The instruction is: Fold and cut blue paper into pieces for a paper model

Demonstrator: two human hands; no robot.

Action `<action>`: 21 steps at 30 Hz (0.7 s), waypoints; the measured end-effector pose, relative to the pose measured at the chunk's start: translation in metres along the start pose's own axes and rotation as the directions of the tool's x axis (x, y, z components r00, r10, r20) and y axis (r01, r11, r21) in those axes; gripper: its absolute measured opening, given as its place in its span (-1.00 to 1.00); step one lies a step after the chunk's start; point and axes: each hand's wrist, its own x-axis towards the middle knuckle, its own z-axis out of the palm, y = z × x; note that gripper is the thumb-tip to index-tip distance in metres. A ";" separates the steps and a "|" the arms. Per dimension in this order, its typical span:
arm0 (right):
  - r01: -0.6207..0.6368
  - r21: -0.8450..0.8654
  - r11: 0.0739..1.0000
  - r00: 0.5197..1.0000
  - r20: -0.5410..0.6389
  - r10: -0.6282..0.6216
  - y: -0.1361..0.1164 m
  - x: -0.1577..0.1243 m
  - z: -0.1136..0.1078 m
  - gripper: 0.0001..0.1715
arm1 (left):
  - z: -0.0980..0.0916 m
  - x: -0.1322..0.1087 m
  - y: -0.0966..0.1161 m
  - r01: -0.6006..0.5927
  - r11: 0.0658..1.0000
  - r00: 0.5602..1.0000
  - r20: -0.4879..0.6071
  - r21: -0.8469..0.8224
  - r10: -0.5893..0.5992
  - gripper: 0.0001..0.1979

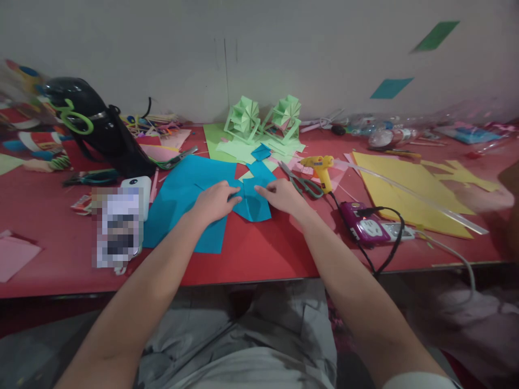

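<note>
A creased blue paper piece [252,206] lies on the red table between my hands. My left hand [217,202] pinches its left edge, fingers and thumb closed on it. On its upper right edge, my right hand [284,195] has thumb and fingers drawn together on the paper. A large blue sheet [182,200] spreads under and left of my left hand. Just beyond the creased piece are more blue scraps [260,153] on pale green paper. Open scissors [302,181] and a yellow glue gun [322,172] lie right of them.
Two folded green paper models [244,116] stand at the back. A black bottle [101,124] and a phone [119,229] are on the left. On the right are yellow sheets [409,194], a clear ruler [421,200] and a purple power socket [365,222] with cables.
</note>
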 end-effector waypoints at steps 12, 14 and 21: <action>0.040 0.028 0.999 0.999 0.031 -0.041 0.001 0.001 0.003 -0.53 | -0.004 -0.002 -0.001 -0.061 0.998 0.997 -0.040 -0.010 0.060 -0.61; 0.032 0.018 0.999 0.999 0.017 -0.032 0.001 0.001 0.004 -0.53 | -0.003 -0.002 -0.001 -0.052 0.998 0.999 -0.009 -0.022 0.051 -0.60; 0.033 -0.035 0.999 0.998 0.048 -0.031 0.001 0.002 0.003 -0.61 | 0.002 0.003 -0.006 -0.033 0.998 0.999 0.014 -0.057 0.033 -0.60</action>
